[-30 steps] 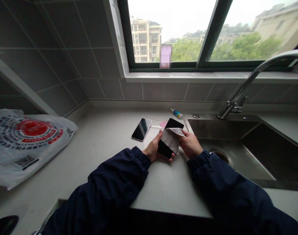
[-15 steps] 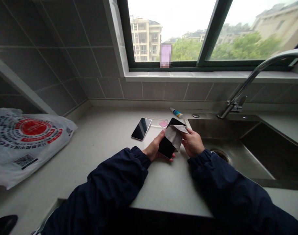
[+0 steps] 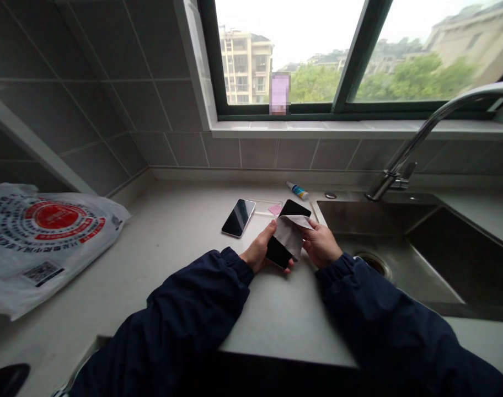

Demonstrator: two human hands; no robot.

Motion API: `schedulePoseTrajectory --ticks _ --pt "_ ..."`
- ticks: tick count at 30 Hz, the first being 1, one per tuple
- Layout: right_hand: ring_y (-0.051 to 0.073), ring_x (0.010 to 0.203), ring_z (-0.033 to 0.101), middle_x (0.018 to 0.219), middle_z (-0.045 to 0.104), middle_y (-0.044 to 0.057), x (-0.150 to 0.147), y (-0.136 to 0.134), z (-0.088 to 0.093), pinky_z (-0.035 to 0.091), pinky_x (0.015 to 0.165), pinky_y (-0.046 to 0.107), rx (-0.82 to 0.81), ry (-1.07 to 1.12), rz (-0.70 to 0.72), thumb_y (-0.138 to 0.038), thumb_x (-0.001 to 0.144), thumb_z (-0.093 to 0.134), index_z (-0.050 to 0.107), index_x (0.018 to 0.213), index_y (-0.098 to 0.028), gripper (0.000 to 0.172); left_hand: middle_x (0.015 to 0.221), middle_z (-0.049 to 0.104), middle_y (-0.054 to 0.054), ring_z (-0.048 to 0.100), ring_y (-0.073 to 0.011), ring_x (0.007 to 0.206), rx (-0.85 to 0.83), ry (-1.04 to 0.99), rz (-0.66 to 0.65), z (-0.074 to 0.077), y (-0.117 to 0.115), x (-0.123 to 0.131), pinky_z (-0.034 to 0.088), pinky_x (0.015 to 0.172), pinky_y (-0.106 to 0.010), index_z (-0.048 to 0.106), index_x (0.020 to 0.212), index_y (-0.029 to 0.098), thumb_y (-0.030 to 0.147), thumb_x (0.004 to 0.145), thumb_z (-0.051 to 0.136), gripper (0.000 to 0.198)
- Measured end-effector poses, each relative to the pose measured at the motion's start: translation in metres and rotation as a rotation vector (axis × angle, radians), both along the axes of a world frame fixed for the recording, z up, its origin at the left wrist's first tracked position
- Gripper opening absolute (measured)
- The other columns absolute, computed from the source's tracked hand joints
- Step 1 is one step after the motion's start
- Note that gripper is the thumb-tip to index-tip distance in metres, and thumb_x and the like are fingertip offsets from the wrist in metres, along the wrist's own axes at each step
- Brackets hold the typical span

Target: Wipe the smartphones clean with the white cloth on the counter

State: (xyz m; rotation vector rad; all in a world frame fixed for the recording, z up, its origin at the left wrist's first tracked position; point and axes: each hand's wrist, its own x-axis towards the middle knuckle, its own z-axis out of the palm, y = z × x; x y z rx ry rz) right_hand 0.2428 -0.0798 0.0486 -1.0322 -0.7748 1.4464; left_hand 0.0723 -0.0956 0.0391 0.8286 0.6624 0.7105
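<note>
Shifted lower since the earlier frame, a soft grey microfibre cloth (image 3: 288, 236) now drapes across the middle of a black glass-faced smartphone (image 3: 277, 252), held over a pale stone surface (image 3: 172, 259). The left hand (image 3: 257, 249), in a navy sleeve, keeps a firm grip on the phone's edge, while the right hand (image 3: 321, 246) pinches the cloth's upper corner in a closed grip. Just beyond lie a second black smartphone with a pale rim (image 3: 238, 218), a clear plastic sheet (image 3: 262, 207), a pink tab (image 3: 275, 209) and a small white-and-blue tube (image 3: 297, 191), beside a stainless steel sink (image 3: 375, 218).
</note>
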Motion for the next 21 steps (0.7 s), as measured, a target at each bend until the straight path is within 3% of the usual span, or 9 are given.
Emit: schedulePoseTrajectory --ticks 11,18,21 --pt "0.017 0.071 0.068 0.083 0.079 0.003 -0.0009 -0.0032 -0.0005 0.047 0.058 0.024 -0.043 -0.034 0.086 -0.037 0.044 0.1 0.08 0.085 -0.022 0.048 0.094 0.072 -0.017 0.071 -0.0276 0.066 -0.017 -0.018 0.029 -0.0043 0.0032 0.0002 0.06 0.055 -0.042 0.06 0.131 0.011 0.077 0.092 0.041 0.079" --pt "0.018 0.066 0.068 0.081 0.079 0.004 -0.0043 -0.0055 -0.005 0.048 0.057 0.026 -0.018 -0.061 0.145 -0.038 0.048 0.099 0.078 0.084 -0.019 0.046 0.095 0.073 -0.017 0.071 -0.0274 0.067 -0.004 -0.062 0.027 -0.0059 0.0047 0.001 0.06 0.054 -0.04 0.062 0.131 0.012 0.079 0.088 0.046 0.081" --pt "0.017 0.064 0.067 0.078 0.078 0.003 -0.0054 -0.0064 -0.0044 0.048 0.057 0.026 -0.008 -0.063 0.163 -0.036 0.047 0.098 0.078 0.084 -0.019 0.045 0.097 0.073 -0.016 0.071 -0.0272 0.066 0.054 -0.047 0.062 -0.0041 0.0031 0.0004 0.06 0.053 -0.041 0.054 0.141 0.015 0.072 0.089 0.053 0.076"
